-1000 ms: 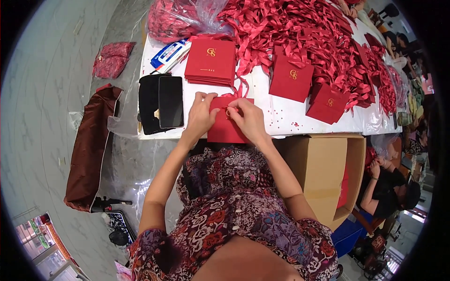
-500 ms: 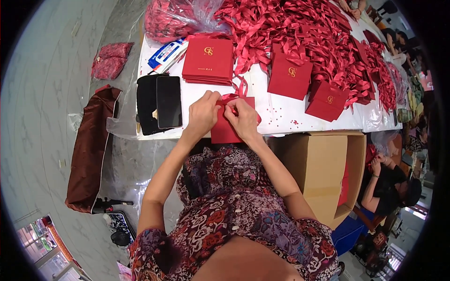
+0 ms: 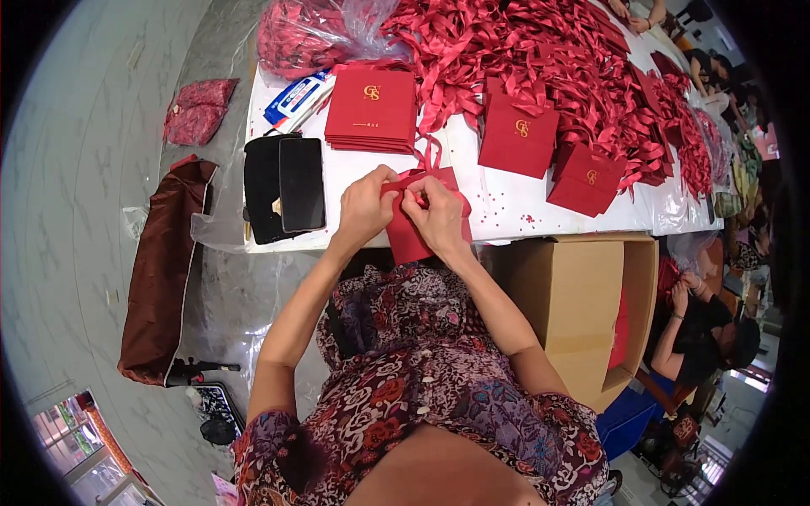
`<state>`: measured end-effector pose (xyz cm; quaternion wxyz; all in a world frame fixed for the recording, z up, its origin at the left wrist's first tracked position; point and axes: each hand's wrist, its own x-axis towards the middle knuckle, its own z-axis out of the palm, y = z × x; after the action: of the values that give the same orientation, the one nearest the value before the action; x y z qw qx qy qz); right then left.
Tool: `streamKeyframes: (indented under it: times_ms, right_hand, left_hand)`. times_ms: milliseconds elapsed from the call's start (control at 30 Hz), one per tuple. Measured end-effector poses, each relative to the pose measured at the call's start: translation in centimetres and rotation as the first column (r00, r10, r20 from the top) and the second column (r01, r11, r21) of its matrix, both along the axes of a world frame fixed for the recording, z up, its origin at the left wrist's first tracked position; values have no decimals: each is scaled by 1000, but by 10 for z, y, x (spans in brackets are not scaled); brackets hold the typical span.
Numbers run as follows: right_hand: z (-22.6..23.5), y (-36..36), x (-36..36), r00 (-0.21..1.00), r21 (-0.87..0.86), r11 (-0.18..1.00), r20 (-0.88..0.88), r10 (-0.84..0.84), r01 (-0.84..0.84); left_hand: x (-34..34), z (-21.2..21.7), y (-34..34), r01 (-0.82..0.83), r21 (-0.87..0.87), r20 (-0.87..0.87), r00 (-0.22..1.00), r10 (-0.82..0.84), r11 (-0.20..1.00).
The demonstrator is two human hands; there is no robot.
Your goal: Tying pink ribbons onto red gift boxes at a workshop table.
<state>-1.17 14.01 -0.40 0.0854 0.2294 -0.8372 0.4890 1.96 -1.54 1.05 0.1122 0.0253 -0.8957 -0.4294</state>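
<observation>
Between my hands, at the table's front edge, is a red paper bag [image 3: 410,243] with a red ribbon [image 3: 431,153] looping up from its far end. My left hand [image 3: 366,204] is closed at the bag's left side, fingertips on the ribbon and the bag's top edge. My right hand [image 3: 438,216] pinches at the ribbon with thumb and forefinger, over the bag's right side. What lies exactly between the fingertips is too small to make out. Just beyond my hands sits a stack of flat red bags [image 3: 370,110] with gold print.
A black phone [image 3: 302,185] lies on a black pouch at left, beside a blue-and-white packet [image 3: 299,99]. Red ribbons [image 3: 515,51] heap across the table's far side. More red bags [image 3: 518,135] lie at right. An open cardboard box [image 3: 582,312] stands below the right edge. Other people work farther right.
The red bag has tilted, its near end swinging slightly right and toward me. Both hands keep almost the same place and grip.
</observation>
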Motion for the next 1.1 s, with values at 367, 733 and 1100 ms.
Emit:
streamKeyframes:
  times_ms: [367,733,1100]
  right_hand:
    - [9,3,-4,996,-5,997,34,81,-81]
    - [19,16,-16,961,123,956,-35,273,-267]
    - [23,18,-9,978,139,970,77,191,-201]
  left_hand:
    - [3,-2,9,-58,-125,-266,964,23,990]
    - [1,0,-6,-12,390,231,969,-86,921]
    - [6,3,4,12,286,155,986,-58,958]
